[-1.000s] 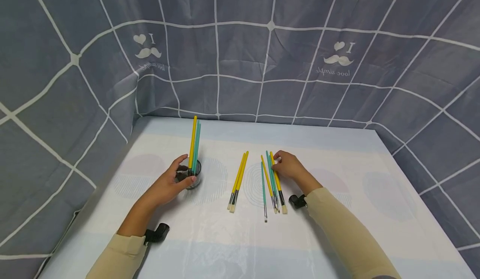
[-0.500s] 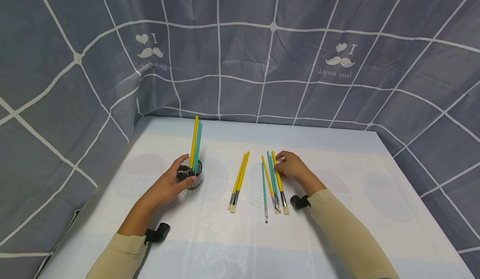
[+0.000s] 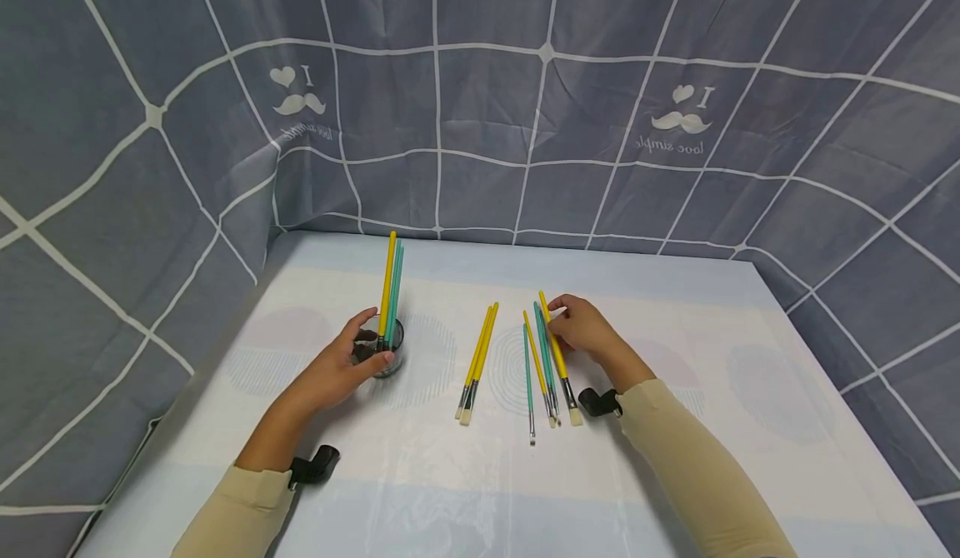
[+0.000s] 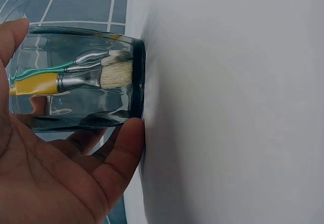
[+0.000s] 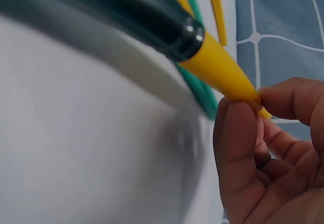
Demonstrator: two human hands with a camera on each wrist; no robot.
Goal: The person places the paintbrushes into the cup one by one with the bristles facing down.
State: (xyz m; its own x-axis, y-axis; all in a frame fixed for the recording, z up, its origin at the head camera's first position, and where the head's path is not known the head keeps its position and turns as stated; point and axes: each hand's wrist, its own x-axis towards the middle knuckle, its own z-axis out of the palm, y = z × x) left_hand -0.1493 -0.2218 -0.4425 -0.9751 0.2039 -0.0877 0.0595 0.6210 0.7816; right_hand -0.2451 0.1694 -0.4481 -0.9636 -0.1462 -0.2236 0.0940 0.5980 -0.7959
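My left hand (image 3: 330, 375) grips a clear glass (image 4: 81, 100) standing on the table, thumb on one side and fingers on the other. Inside, a yellow-handled paintbrush (image 3: 387, 291) and green-handled paintbrushes (image 3: 397, 291) lean with handles up and bristles (image 4: 116, 76) down. On the right, my right hand (image 3: 588, 331) pinches the handle of a wide yellow paintbrush (image 5: 217, 70) between thumb and fingertips. That brush has a dark ferrule and pale bristles (image 3: 576, 416), and its handle end is raised.
Just left of the held brush lie green paintbrushes (image 3: 545, 354) and a thinner yellow one (image 3: 537, 366). A separate pair of yellow paintbrushes (image 3: 480, 358) lies between them and the glass. A grey checked curtain (image 3: 480, 108) stands behind the white table (image 3: 420, 491).
My right hand has shifted slightly up, and the wide yellow brush's handle end has risen and swung left. My left hand and the glass keep their place.
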